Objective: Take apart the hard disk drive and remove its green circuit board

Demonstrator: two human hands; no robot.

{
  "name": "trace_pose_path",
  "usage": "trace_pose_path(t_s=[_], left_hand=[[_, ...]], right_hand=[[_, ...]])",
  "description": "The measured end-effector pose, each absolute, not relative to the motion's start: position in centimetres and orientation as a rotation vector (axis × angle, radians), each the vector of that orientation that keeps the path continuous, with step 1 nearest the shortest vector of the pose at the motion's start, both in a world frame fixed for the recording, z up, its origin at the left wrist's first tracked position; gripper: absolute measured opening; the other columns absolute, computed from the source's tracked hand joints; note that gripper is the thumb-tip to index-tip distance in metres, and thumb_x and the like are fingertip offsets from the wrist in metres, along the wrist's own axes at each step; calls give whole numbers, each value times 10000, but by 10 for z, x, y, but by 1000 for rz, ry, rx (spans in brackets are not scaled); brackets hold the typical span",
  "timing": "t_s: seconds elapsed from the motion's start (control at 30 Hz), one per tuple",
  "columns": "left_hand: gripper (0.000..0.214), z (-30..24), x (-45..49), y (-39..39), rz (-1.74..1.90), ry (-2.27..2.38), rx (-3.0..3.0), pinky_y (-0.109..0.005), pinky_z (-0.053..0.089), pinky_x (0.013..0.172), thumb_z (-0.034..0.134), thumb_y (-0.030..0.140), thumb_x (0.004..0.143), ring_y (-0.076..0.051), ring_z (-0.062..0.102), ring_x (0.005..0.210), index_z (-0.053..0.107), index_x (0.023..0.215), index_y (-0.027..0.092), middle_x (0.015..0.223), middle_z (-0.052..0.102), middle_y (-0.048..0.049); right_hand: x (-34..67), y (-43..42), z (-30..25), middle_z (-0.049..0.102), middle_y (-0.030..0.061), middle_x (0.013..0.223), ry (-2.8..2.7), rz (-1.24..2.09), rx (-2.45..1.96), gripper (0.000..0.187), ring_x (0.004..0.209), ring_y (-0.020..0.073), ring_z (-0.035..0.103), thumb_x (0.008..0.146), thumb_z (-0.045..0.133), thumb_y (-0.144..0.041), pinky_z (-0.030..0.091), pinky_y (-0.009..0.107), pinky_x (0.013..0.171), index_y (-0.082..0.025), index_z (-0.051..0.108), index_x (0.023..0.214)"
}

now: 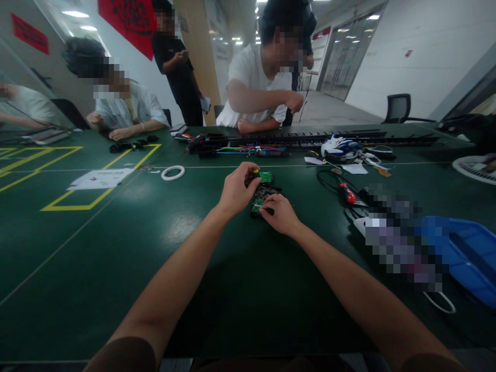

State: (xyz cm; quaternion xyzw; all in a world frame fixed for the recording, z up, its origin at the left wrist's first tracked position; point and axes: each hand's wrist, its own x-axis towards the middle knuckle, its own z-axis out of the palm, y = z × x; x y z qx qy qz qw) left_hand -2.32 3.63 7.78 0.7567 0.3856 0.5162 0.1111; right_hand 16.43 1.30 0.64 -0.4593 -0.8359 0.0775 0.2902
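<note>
In the head view, a small green circuit board point(266, 177) lies at the middle of the table. My left hand point(239, 189) is closed on its left edge, thumb and fingers bent around it. A small yellow round part point(256, 171) shows by those fingertips. Nearer to me is a dark-cased circuit board point(256, 206) with green on its face. My right hand point(282, 214) pinches the right side of this piece, with its fingertips partly hidden. Dark parts or wires point(266, 191) sit between the two boards; their detail is too small to make out.
A white ring point(172, 172) and a paper sheet point(99, 179) lie left. A red-handled screwdriver point(346, 193), cables and a blue tray point(465, 253) are at right. Behind are colored wires point(240, 150), black strips and white-blue gloves point(338, 148). A person point(258, 85) sits opposite.
</note>
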Motion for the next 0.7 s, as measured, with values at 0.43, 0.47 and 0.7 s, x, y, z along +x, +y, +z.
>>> trace_pose_path(t_s=[0.43,0.47,0.7], left_hand=[[310,82,-23,35,1496,1136,2217,-346,598,893,693,139,893,-169,700,965,609,1176,237,1120,722,-45],[310,83,-24,34,1496,1134,2212,-347,601,891,694,142,894,-172,702,966,614,1178,236,1118,724,-46],[286,87,-24,32,1456,1082,2168,-329,613,865,703,176,899,-166,709,941,641,1174,226,1086,733,-48]], right_hand=[[208,12,2,673,121,1206,-2079,170,-1254,249,1165,289,584,955,542,-184,456,481,1044,-197,706,1142],[212,11,1,662,123,1227,-2067,172,-1240,241,1185,290,580,975,549,-232,451,486,1060,-199,696,1163],[223,1,-3,578,135,1329,-2067,264,-1269,364,1243,293,567,1029,506,-422,478,477,1066,-217,615,1309]])
